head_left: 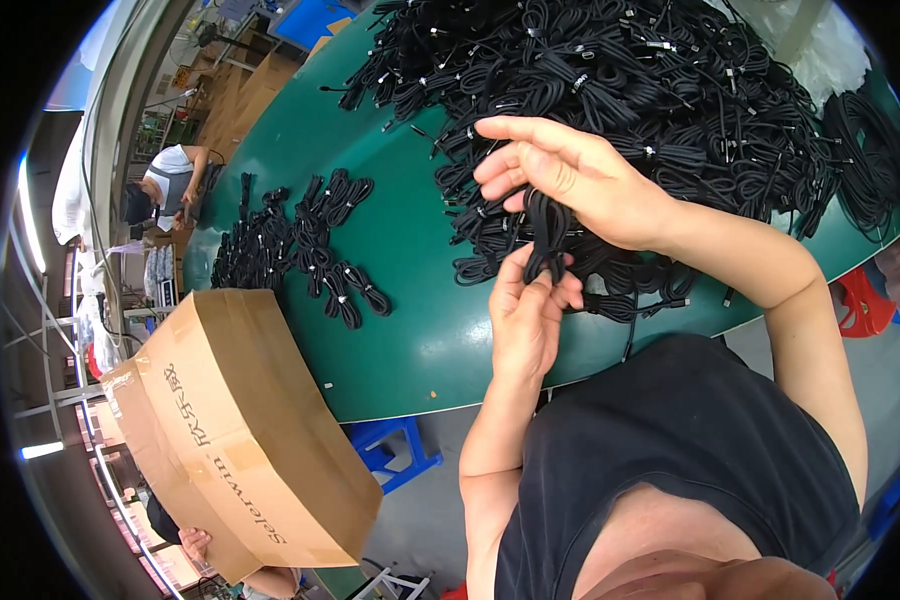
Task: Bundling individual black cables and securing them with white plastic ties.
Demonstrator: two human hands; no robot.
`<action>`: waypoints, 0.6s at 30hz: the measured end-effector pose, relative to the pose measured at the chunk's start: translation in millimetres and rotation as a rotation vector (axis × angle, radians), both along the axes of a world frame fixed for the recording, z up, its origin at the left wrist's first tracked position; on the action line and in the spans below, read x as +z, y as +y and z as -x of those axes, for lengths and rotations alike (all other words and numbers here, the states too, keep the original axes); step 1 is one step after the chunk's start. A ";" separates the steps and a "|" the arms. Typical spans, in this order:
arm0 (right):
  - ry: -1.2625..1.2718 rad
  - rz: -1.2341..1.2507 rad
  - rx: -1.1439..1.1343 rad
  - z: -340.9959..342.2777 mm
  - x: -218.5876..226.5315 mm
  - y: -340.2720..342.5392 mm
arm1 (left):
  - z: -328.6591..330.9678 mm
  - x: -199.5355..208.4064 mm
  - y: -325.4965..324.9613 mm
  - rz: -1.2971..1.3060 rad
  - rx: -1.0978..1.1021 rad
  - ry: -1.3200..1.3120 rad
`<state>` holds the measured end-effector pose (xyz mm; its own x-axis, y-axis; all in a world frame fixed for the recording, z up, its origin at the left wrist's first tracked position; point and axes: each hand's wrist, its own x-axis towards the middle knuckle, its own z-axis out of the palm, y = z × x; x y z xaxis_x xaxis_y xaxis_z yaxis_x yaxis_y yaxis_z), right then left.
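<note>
Head view: shows a black cable bundle (547,238) gripped in the left hand (530,318), above the near part of a green table (410,350).
Note a large heap of black cables (590,85) beyond and around the hands; a smaller group of tied bundles (315,255) to the left, well apart from the heap; a cardboard carton (240,410) at near left, blocking sight of part of the table, with a co-worker's hand (195,543) on it; a blue stool (400,455) below the table edge. Observe left hand closed, pinching the looped lower end between thumb and fingers. Observe right hand (580,185) open, fingers extended leftward, over the upper end; cannot tell whether touching. Read long axis as running away from the body, upper end pointing toward the right palm.
</note>
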<state>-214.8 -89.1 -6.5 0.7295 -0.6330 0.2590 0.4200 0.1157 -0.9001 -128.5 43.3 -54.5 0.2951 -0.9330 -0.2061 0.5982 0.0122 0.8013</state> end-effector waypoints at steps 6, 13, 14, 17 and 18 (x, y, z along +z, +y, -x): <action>0.040 0.971 -0.176 7.5 -13.7 12.3 | 1.6 -0.2 -1.3 -0.083 -0.121 -0.209; 0.122 0.825 -0.247 13.5 -8.4 5.3 | -15.5 11.2 11.5 -0.051 -0.209 0.090; 0.085 0.985 -0.474 15.8 -5.0 -4.5 | -28.2 11.8 8.4 -0.002 -0.156 0.033; 0.439 1.273 -0.868 31.1 6.1 -31.8 | -92.2 19.3 5.0 0.402 0.222 0.245; 0.603 1.387 -0.984 36.8 5.2 -39.3 | -119.1 19.2 7.4 0.523 0.233 0.202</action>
